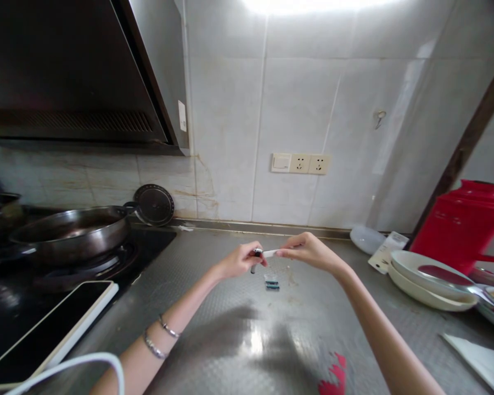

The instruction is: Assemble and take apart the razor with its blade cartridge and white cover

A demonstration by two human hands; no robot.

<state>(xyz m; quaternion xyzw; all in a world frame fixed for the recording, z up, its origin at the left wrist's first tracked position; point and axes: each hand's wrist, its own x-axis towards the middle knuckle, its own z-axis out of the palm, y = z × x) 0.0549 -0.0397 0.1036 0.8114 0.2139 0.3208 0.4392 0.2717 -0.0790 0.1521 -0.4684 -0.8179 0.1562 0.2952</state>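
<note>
Both hands meet above the middle of the metal counter (214, 318). My left hand (242, 260), wearing two bracelets at the wrist, is closed round a small dark and silver piece (254, 265); its kind is too small to make out. Between the hands runs a slim white strip (270, 253), its far end pinched by the fingers of my right hand (307, 251). Whether the strip is joined to the dark piece, I cannot tell. On the counter just below lies a small clear pack with dark teal bars (272, 283).
At left, a steel pan (74, 233) sits on the stove, near a phone (49, 334) and white cable (86, 359). To the right are stacked plates (430, 274), a white box (388, 252) and a red thermos (456, 225). A red scrap (334, 378) lies at the front.
</note>
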